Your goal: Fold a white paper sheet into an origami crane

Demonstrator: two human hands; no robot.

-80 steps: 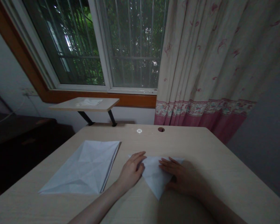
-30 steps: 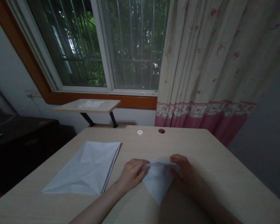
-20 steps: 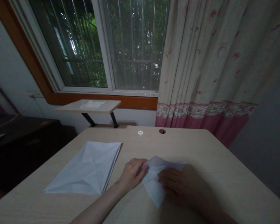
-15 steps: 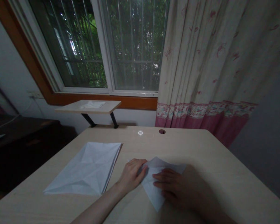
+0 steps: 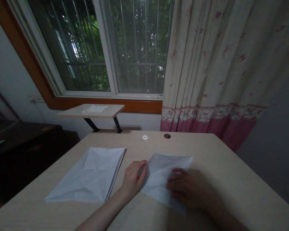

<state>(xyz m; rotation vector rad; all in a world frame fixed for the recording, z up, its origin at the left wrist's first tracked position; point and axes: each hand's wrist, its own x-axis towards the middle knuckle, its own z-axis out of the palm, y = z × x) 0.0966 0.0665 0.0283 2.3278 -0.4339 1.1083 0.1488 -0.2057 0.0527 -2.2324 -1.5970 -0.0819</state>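
Note:
A thin white creased sheet (image 5: 160, 166), paper or cloth, lies tilted on the table between my hands. At its left edge, my left hand (image 5: 135, 176) is closed, with thumb and fingers pinching the border. My right hand (image 5: 183, 186) rests over its right part, fingers apart and slightly bent against the surface; the thumb is hidden. The sheet's lower corner is blurred beside that hand. To the left of my left forearm lies a flat stack of larger folded white sheets (image 5: 86, 175) with crossing crease lines.
A small raised shelf (image 5: 69, 112) on black legs stands at the back left, carrying a crumpled white piece (image 5: 96, 108). Near the table's (image 5: 231, 179) far edge is a round cable hole (image 5: 167, 136). Behind are a barred window and a long curtain (image 5: 207, 80).
The sheet between my hands has opened out from a folded, pointed shape into a broader one. My left hand has shifted slightly left, my right hand slightly right.

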